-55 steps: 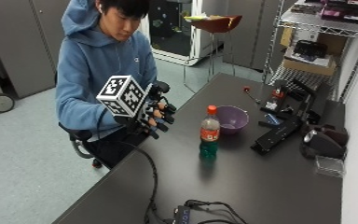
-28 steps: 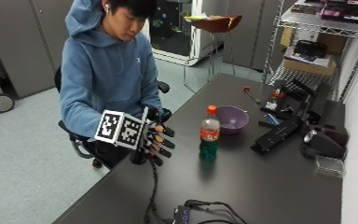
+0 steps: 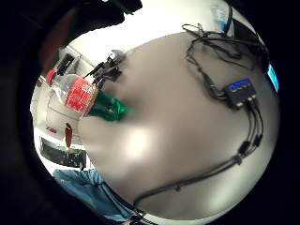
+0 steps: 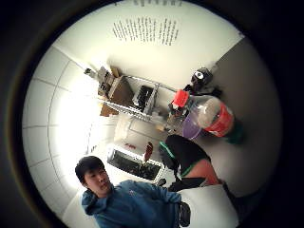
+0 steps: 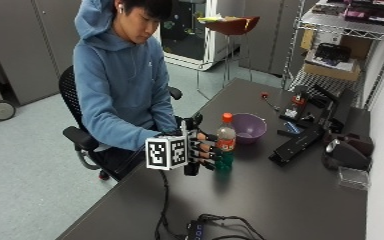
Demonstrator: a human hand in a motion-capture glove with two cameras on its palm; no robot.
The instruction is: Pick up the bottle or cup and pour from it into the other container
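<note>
Outside view shows the gloved right hand (image 5: 195,150) low over the table (image 5: 292,200), near the edge where the person sits, with its fingers spread and reaching toward the bottle (image 5: 224,145) just beside them; the grip is apart and not yet round anything, though whether a fingertip touches the bottle I cannot tell. The bottle stands upright with its red cap on, a red label round its middle and green liquid in its lower part. Just beyond it, toward the far side of the table, sits the purple bowl (image 5: 249,128), open side up. Judging from this, the reach is the step in hand. Next the fingers need to wrap the bottle at the label, and the cap looks to need removal before any pouring into the bowl.
</note>
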